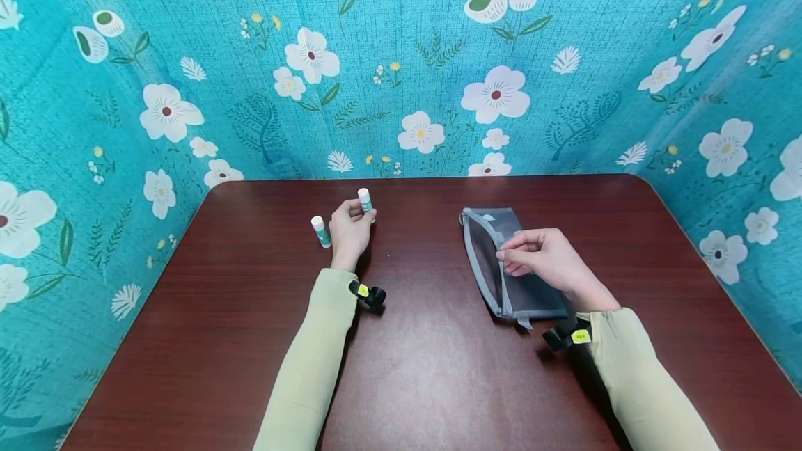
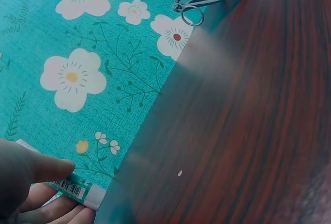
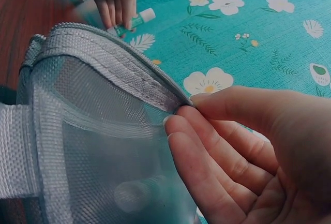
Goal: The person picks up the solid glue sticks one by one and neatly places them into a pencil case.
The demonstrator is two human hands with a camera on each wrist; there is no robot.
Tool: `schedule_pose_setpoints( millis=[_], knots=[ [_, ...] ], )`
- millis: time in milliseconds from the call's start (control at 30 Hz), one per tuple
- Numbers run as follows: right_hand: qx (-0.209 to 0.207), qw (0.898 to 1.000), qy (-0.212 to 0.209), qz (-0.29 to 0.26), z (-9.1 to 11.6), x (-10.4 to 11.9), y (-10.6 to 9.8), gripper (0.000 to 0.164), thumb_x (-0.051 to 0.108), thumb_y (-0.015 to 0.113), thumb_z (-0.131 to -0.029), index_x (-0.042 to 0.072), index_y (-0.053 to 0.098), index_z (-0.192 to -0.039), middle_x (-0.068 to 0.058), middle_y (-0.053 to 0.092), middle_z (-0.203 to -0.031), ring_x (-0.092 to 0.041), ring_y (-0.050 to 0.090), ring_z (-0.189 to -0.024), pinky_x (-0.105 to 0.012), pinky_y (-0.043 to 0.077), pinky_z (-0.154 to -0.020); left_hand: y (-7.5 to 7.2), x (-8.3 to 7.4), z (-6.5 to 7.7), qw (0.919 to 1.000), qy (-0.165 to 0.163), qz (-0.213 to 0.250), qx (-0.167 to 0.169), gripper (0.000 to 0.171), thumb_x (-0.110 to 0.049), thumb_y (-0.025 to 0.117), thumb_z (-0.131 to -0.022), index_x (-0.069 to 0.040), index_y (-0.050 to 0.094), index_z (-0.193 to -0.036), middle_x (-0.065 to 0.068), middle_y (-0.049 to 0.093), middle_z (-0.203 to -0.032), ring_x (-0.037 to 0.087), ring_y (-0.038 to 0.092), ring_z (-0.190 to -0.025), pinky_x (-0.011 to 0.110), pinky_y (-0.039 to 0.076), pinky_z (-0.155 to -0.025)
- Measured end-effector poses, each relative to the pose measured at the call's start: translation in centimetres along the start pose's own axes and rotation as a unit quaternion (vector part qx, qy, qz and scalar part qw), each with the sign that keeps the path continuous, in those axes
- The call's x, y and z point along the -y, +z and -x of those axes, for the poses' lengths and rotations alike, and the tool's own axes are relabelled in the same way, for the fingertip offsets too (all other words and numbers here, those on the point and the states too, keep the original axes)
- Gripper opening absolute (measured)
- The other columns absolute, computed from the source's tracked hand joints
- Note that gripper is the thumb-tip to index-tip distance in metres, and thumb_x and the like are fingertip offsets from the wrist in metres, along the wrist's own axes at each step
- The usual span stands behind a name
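Observation:
In the head view my left hand (image 1: 351,232) grips a glue stick (image 1: 365,200) with a white cap and green label, near the table's far edge. Just left of that hand, a second glue stick (image 1: 321,232) stands on the table, apart from it. Thumb and fingertips of my right hand (image 1: 541,256) pinch the zipper edge of a grey mesh pouch (image 1: 532,296), whose mouth gapes to the left. Through the mesh in the right wrist view, a pale rounded thing (image 3: 132,195) shows faintly inside; its kind is hard to tell.
The dark reddish-brown table (image 1: 426,381) meets a teal flowered cloth (image 1: 376,131) at its back and sides. A metal ring (image 2: 192,15) hangs at the pouch's zipper end. Each wrist wears a small black camera, the left one (image 1: 368,293) close above the tabletop.

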State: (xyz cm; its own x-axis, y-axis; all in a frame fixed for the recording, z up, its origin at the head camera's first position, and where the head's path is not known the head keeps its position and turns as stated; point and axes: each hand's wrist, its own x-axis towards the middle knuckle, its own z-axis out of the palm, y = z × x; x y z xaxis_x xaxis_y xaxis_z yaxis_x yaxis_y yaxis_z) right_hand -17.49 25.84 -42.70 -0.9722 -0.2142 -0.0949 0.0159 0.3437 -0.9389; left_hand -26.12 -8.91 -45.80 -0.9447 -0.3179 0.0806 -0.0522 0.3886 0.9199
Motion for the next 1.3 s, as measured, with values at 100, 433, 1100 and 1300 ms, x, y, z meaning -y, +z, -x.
schedule_pose_setpoints(
  millis=[100,433,1100,1300],
  knots=[
    [0.001,1.000,0.001,0.000,0.0,0.0,0.0,0.033,0.016,0.080,-0.091,-0.010,0.072,-0.109,-0.018,0.074,-0.087,-0.033,0.073,-0.074,-0.040,0.062,-0.071,0.0,-0.1,0.1,1.0000,-0.005,0.005,0.006,0.029,-0.016,0.075,-0.095,-0.005,0.069,-0.121,0.011,0.070,-0.111,0.024,0.068,-0.104,0.037,0.055,-0.090],
    [0.002,1.000,-0.002,-0.005,-0.1,0.0,-0.1,0.031,0.016,0.080,-0.091,-0.009,0.073,-0.107,-0.019,0.073,-0.086,-0.032,0.073,-0.073,-0.039,0.062,-0.071,-0.2,-0.5,0.3,0.9999,-0.008,0.005,0.013,0.031,-0.021,0.077,-0.094,-0.005,0.071,-0.120,0.010,0.072,-0.110,0.022,0.068,-0.102,0.037,0.056,-0.084],
    [0.000,1.000,-0.004,-0.002,0.0,0.0,-0.1,0.028,0.017,0.081,-0.090,-0.005,0.074,-0.105,-0.019,0.073,-0.085,-0.032,0.073,-0.073,-0.039,0.062,-0.071,0.0,-0.9,0.8,0.9994,0.006,0.006,0.033,0.032,-0.027,0.078,-0.093,-0.006,0.074,-0.118,0.008,0.074,-0.105,0.020,0.069,-0.099,0.037,0.056,-0.083],
    [0.000,1.000,-0.004,-0.002,0.0,0.0,-0.1,0.028,0.017,0.081,-0.090,-0.006,0.074,-0.105,-0.019,0.073,-0.085,-0.033,0.073,-0.073,-0.039,0.062,-0.071,0.2,-1.1,1.0,0.9990,0.016,0.005,0.041,0.033,-0.027,0.078,-0.093,-0.007,0.075,-0.118,0.008,0.074,-0.105,0.021,0.068,-0.100,0.038,0.055,-0.083]
  ],
)
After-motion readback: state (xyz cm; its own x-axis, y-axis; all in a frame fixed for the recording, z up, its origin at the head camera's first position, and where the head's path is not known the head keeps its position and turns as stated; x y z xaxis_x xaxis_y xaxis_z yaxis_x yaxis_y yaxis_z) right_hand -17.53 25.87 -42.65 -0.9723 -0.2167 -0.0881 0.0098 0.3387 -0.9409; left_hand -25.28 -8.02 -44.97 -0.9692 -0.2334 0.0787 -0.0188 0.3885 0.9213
